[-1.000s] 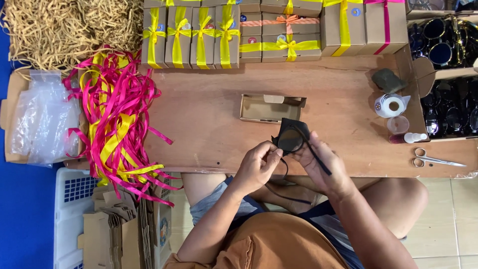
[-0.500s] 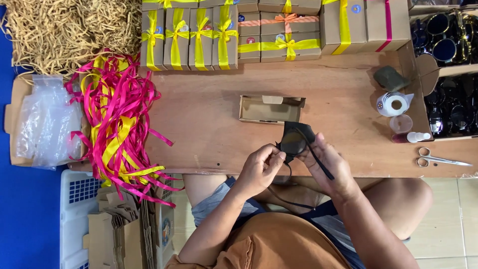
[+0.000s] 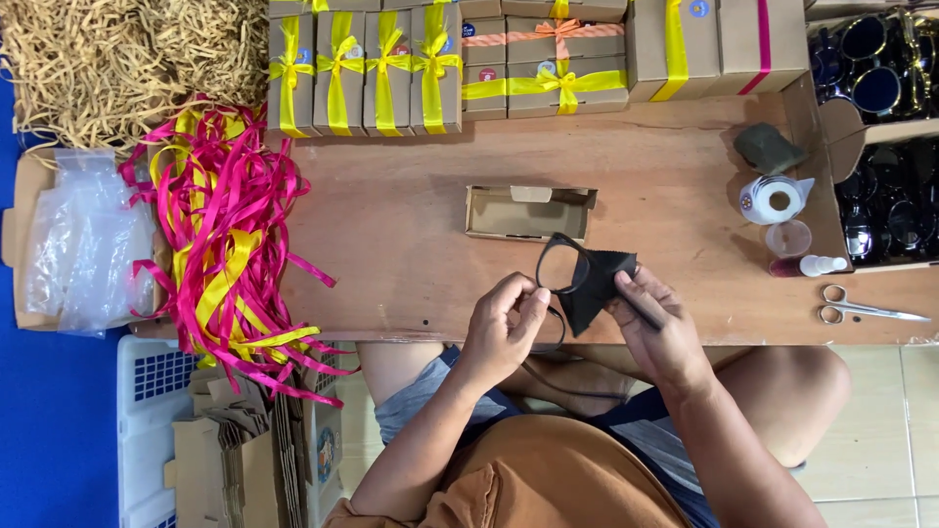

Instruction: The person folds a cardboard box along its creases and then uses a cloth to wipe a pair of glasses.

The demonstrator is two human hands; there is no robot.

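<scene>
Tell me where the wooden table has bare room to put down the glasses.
The table is bare between the ribbon pile and the open box, and between that box and the tape roll. The back edge and right end are crowded.

Glasses [image 3: 565, 269] half behind black cloth [image 3: 597, 288]; boxes [image 3: 548, 10] edge-cropped.
</scene>
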